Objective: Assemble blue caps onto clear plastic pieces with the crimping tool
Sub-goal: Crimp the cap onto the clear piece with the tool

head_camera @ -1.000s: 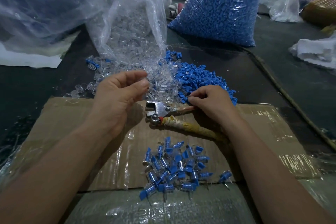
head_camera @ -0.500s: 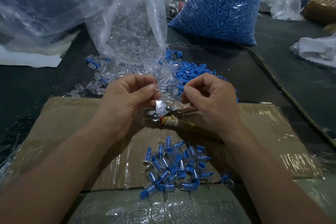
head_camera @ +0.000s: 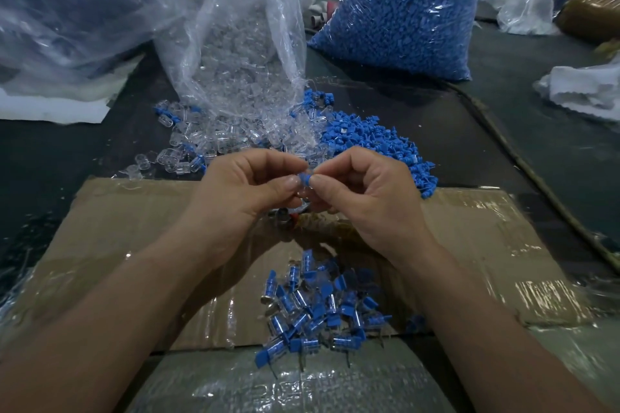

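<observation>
My left hand (head_camera: 248,191) and my right hand (head_camera: 365,198) meet fingertip to fingertip above the cardboard. Between them sits a small blue cap (head_camera: 304,177), pinched by my right thumb and forefinger, pressed against a clear plastic piece (head_camera: 299,189) pinched in my left fingers. The crimping tool (head_camera: 295,216) lies on the cardboard right under my hands, mostly hidden. Loose blue caps (head_camera: 375,141) and loose clear pieces (head_camera: 214,141) are heaped just beyond my hands. A pile of assembled pieces (head_camera: 315,308) lies near me.
A taped cardboard sheet (head_camera: 486,245) covers the dark table. Behind stand a clear bag of clear pieces (head_camera: 235,37), a bag of blue caps (head_camera: 402,10) and a large plastic bag (head_camera: 73,0) at left. White cloth (head_camera: 583,90) lies at right.
My right hand lifted off the blue cap heap with a cap and moved left to my left hand. Both hands rose and now join over the tool.
</observation>
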Motion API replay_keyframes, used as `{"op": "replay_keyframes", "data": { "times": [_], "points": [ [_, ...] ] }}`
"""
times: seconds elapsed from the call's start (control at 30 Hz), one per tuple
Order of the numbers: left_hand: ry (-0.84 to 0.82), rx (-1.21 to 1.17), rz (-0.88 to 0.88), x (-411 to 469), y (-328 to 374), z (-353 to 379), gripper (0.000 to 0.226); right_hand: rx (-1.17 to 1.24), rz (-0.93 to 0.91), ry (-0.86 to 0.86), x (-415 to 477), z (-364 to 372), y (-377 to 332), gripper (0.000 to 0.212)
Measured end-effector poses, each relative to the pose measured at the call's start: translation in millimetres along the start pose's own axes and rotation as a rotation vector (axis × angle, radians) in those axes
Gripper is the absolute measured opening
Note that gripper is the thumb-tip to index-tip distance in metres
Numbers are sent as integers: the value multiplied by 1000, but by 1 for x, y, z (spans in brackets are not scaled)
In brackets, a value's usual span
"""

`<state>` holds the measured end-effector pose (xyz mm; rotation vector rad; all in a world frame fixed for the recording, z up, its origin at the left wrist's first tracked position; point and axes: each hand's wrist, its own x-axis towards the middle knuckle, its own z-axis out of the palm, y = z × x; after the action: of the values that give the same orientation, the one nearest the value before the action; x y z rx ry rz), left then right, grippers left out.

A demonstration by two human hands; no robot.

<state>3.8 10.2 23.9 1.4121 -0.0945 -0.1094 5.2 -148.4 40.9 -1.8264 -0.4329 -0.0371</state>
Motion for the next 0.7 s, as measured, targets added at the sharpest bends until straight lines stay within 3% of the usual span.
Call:
{"op": "replay_keyframes", "data": {
  "times": [0.2,0.37,0.5,0.7],
  "points": [
    [-15,-164,-61,0,2,1,21,3,25,-6,1,-3,2,17],
    [-11,-204,-74,-1,2,1,12,-10,32,-54,2,-4,4,26],
    [-25,-178,-60,-1,2,1,16,-39,31,-21,2,-3,4,21],
    [-82,-155,-23,-2,2,0,18,195,142,-107,2,-4,3,28]
  ]
}}
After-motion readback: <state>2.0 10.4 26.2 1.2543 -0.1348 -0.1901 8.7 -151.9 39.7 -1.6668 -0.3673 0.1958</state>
